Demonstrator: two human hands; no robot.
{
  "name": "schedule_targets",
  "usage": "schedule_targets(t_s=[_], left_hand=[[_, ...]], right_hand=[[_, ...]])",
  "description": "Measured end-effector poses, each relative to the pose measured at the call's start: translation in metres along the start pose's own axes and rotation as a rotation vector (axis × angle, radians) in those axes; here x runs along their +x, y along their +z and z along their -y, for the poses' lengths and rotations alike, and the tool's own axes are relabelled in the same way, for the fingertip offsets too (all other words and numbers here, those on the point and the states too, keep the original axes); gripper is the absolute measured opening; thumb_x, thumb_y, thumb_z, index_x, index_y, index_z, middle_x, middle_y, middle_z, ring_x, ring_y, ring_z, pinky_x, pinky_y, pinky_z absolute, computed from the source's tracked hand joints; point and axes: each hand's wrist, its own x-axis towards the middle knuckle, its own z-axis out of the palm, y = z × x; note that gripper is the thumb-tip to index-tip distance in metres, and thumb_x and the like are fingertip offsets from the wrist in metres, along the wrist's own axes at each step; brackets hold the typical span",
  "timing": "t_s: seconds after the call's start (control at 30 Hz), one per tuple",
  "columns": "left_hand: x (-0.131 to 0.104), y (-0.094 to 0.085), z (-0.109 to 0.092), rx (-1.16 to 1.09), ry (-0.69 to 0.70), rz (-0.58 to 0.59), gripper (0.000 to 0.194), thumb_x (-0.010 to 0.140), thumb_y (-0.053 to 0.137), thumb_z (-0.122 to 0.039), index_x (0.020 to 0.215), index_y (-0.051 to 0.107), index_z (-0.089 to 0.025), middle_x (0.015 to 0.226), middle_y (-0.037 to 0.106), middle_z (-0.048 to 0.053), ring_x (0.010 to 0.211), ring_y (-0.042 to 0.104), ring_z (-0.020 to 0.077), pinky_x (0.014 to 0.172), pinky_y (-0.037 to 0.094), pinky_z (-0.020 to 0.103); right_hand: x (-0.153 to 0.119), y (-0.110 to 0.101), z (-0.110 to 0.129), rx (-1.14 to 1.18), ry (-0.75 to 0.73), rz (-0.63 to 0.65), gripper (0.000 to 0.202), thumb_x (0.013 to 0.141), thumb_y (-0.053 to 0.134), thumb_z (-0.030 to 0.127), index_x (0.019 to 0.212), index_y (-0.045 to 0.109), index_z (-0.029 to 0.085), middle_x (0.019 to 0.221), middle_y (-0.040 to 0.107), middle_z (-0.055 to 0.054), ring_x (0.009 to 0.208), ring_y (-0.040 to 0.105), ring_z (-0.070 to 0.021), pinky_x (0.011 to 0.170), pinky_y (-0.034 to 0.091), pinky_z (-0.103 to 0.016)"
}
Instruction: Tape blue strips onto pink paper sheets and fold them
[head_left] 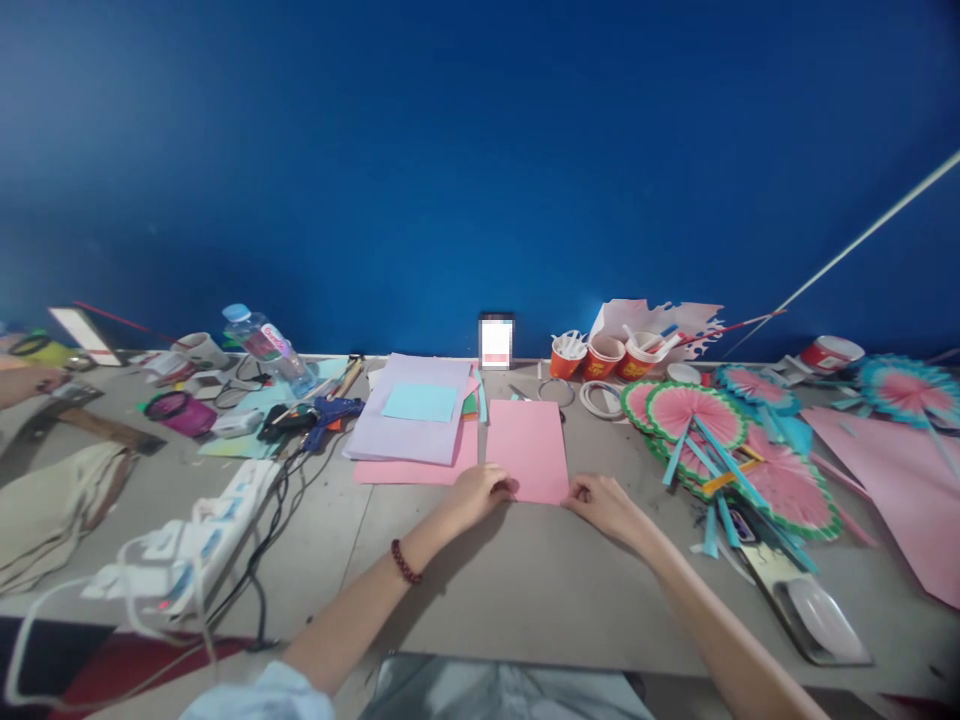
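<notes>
A pink rectangular sheet [527, 450] lies flat on the grey table [525, 585], in front of the wearer. My left hand [484, 493] has its fingers curled and closed on the sheet's lower left corner. At the lower right corner, my right hand [596, 500] pinches the same sheet between thumb and fingers. A beaded bracelet [406, 562] circles my left wrist. Just left of the sheet is a stack of lilac paper [405, 440] over pink paper [416, 474], with a small light blue sheet [418, 401] on top.
On the left are a power strip [229, 520], cables, a blue glue gun [327, 418], a bottle [271, 347] and a person's hand [26, 386]. Paper cups [604, 356] stand behind on the right, near tape rolls [601, 399]. Pleated paper fans [696, 418] lie farther right.
</notes>
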Motion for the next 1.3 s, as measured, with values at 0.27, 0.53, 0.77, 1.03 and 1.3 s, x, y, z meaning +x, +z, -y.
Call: schedule_targets(t_s=[0.27,0.53,0.77,1.03,1.3], left_hand=[[0.003,-0.004,-0.007,0.056,-0.095,0.029,0.009,0.08,0.055,-0.014,0.075,0.062,-0.018,0.08,0.063,0.002,0.076,0.058,0.0158,0.067,0.041,0.024],[-0.009,0.014,-0.046,0.451,0.274,-0.008,0.024,0.089,0.046,-0.011,0.109,0.057,-0.019,0.103,0.06,0.006,0.1,0.054,0.0206,0.086,0.042,0.033],[-0.013,0.049,-0.047,0.548,0.376,0.0,0.031,0.092,0.046,-0.021,0.122,0.048,-0.011,0.114,0.059,0.011,0.108,0.053,0.0227,0.088,0.043,0.035],[-0.011,0.048,-0.046,0.564,0.403,-0.003,0.026,0.09,0.047,-0.016,0.116,0.048,-0.012,0.103,0.057,0.009,0.098,0.052,0.0223,0.083,0.044,0.036],[-0.01,0.046,-0.051,0.517,0.391,-0.024,0.021,0.091,0.044,-0.014,0.111,0.049,-0.013,0.103,0.056,0.009,0.097,0.051,0.0215,0.082,0.043,0.035]], right_hand=[[0.012,-0.011,0.004,-0.045,0.079,0.123,0.011,0.07,0.064,0.027,0.067,0.064,0.017,0.066,0.066,-0.003,0.064,0.059,-0.0154,0.055,0.035,-0.022],[0.018,-0.015,0.006,-0.059,0.072,0.103,0.014,0.063,0.069,0.026,0.062,0.057,0.018,0.058,0.059,0.003,0.058,0.05,-0.0121,0.051,0.028,-0.022],[0.01,-0.004,-0.004,0.026,0.001,0.049,0.012,0.07,0.062,0.027,0.064,0.056,0.019,0.055,0.057,0.002,0.056,0.052,-0.0133,0.053,0.032,-0.023],[-0.022,0.008,-0.017,0.095,-0.141,-0.152,0.023,0.084,0.041,0.026,0.086,0.062,0.018,0.076,0.066,-0.006,0.067,0.059,-0.0183,0.065,0.044,-0.029],[-0.058,0.055,-0.026,-0.2,-0.289,-0.435,0.037,0.087,0.041,0.016,0.119,0.061,0.021,0.101,0.062,-0.01,0.094,0.056,-0.0225,0.085,0.047,-0.037]])
